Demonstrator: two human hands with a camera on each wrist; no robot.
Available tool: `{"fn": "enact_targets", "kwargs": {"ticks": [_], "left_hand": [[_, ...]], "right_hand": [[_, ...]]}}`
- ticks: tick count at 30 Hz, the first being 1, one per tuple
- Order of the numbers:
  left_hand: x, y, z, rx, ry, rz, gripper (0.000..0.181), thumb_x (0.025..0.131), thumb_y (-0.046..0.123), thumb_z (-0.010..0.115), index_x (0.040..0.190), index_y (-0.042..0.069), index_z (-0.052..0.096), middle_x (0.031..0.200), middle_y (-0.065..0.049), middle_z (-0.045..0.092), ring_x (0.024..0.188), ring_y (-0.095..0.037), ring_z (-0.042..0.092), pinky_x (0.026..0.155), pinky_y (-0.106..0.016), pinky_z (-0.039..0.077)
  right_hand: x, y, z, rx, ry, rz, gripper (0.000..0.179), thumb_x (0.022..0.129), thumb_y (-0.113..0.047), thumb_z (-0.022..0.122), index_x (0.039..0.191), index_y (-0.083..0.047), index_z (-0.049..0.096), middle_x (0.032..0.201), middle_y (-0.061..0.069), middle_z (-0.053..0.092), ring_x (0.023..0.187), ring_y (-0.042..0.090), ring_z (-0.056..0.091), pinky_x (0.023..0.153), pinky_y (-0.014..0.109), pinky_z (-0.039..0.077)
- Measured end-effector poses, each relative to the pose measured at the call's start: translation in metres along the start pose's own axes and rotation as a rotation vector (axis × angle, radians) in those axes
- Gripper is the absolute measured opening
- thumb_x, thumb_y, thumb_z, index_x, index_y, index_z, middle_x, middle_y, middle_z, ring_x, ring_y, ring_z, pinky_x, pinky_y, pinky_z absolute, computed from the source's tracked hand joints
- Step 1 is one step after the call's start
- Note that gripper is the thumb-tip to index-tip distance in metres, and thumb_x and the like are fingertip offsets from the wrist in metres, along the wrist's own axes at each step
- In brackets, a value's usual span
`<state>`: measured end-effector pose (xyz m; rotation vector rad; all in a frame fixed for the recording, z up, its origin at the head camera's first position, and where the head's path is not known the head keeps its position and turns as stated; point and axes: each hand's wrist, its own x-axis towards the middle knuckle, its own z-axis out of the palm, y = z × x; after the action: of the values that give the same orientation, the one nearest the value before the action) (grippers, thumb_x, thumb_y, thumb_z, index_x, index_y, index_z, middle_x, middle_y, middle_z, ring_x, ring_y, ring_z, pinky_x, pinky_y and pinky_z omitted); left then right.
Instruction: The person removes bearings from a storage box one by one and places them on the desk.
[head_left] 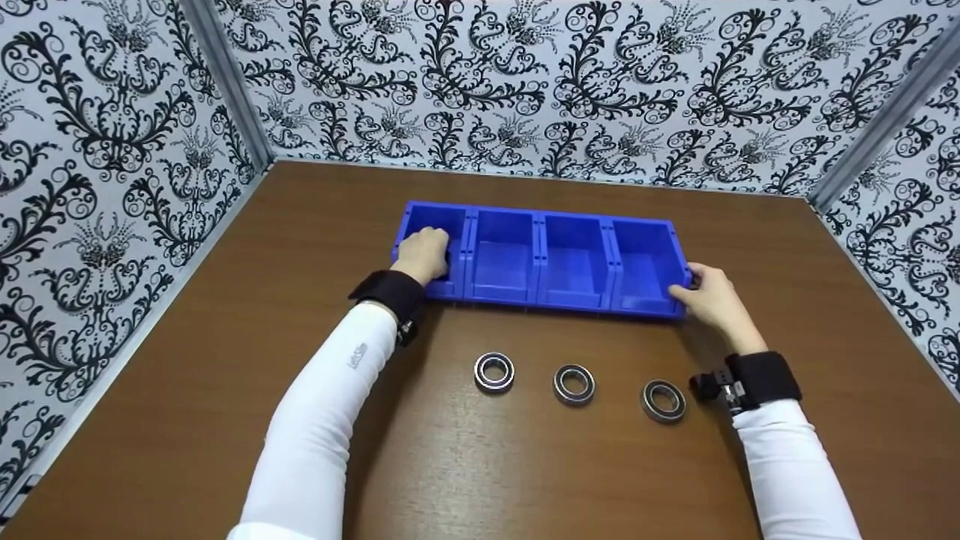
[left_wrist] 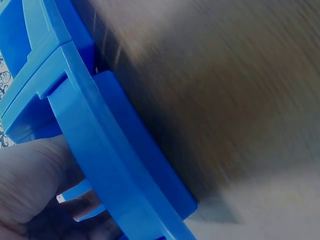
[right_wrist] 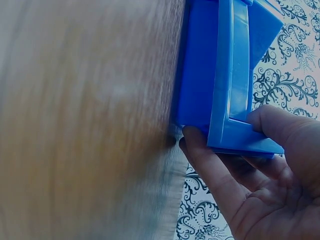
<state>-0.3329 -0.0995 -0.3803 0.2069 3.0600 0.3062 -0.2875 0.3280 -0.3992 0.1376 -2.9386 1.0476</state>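
Observation:
A row of joined blue storage bins (head_left: 504,264) with open tops lies across the table, held at both ends. My left hand (head_left: 424,253) grips the left end, over the leftmost compartment; in the left wrist view the hand (left_wrist: 35,185) is partly hidden behind the bin's front lip. At the other end my right hand (head_left: 711,298) pinches the right side wall. Its thumb is on the inner side and its fingers are outside and underneath, as the right wrist view shows this hand (right_wrist: 260,185). No loose item shows in the compartments visible from above.
Three ring-shaped ball bearings lie in front of the bins: a left one (head_left: 494,373), a middle one (head_left: 574,385) and a right one (head_left: 663,400) near the right wrist. Behind the brown table (head_left: 225,360) stand patterned wall panels (head_left: 510,82) with grey corner posts.

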Motion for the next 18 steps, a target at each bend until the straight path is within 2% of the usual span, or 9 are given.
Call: {"fn": "enact_targets", "kwargs": {"ticks": [6, 11, 18], "left_hand": [[-0.001, 0.0013, -0.0017, 0.012, -0.012, -0.003, 0.033, 0.089, 0.004, 0.063, 0.12, -0.004, 0.068, 0.131, -0.026, 0.067, 0.123, -0.042, 0.066, 0.103, -0.055, 0.057], [-0.003, 0.0023, -0.0033, 0.014, -0.015, -0.004, 0.032, 0.088, 0.005, 0.063, 0.119, -0.003, 0.068, 0.131, -0.026, 0.068, 0.123, -0.041, 0.066, 0.103, -0.055, 0.057], [0.0011, 0.0032, -0.0024, 0.014, -0.029, -0.014, 0.032, 0.089, 0.004, 0.063, 0.12, -0.003, 0.068, 0.132, -0.026, 0.067, 0.123, -0.042, 0.066, 0.104, -0.055, 0.056]], "right_hand": [[0.0001, 0.0015, -0.0006, -0.014, -0.028, 0.022, 0.053, 0.098, -0.013, 0.058, 0.141, 0.015, 0.049, 0.128, 0.038, 0.063, 0.104, 0.028, 0.066, 0.071, 0.008, 0.044], [0.0004, 0.0013, -0.0004, -0.004, -0.033, 0.028, 0.053, 0.098, -0.013, 0.058, 0.142, 0.016, 0.047, 0.127, 0.037, 0.063, 0.101, 0.027, 0.066, 0.068, 0.009, 0.046], [0.0008, 0.0015, -0.0021, -0.004, -0.026, 0.019, 0.053, 0.098, -0.013, 0.059, 0.142, 0.016, 0.047, 0.127, 0.038, 0.063, 0.101, 0.027, 0.066, 0.069, 0.008, 0.045]]}}
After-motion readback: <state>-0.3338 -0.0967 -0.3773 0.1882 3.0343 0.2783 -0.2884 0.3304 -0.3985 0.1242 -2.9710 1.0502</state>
